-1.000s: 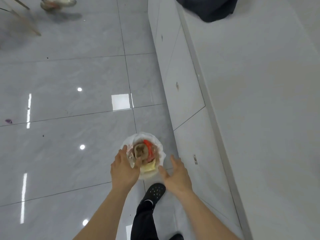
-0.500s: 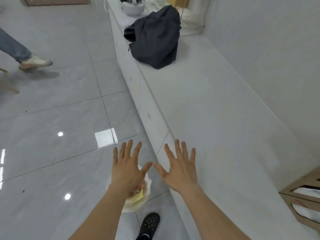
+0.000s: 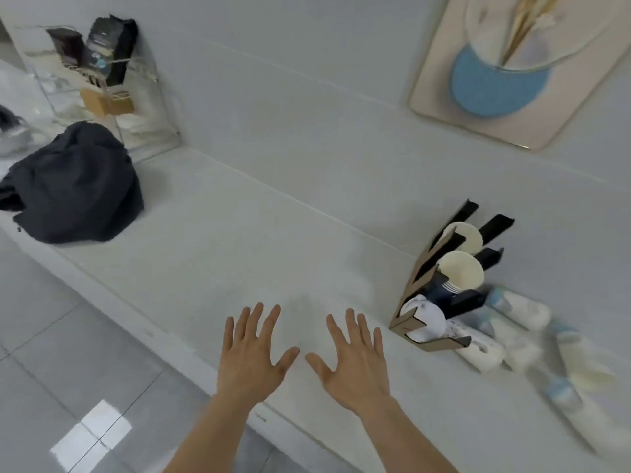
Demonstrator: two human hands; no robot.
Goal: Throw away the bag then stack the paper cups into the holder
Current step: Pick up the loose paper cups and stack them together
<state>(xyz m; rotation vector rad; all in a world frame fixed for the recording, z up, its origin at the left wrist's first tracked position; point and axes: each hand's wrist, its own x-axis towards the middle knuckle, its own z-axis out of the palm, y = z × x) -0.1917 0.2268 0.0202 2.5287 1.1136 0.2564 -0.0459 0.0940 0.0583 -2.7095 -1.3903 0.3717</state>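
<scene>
The counter (image 3: 239,240) runs along the wall (image 3: 307,97), with the floor (image 3: 51,353) to its left. At the counter's far left end lies a heap of cloth (image 3: 73,184); behind it stands a wire rack (image 3: 102,87) against the wall. Toward the right end stands the holder (image 3: 440,285), with paper cups (image 3: 461,269) seated in its slots. More cups (image 3: 519,339) lie on their sides on the counter, just right of the holder. A framed picture (image 3: 512,63) hangs on the wall above. The left hand (image 3: 254,358) and right hand (image 3: 351,365) are spread side by side over the counter's near edge, left of the holder.
</scene>
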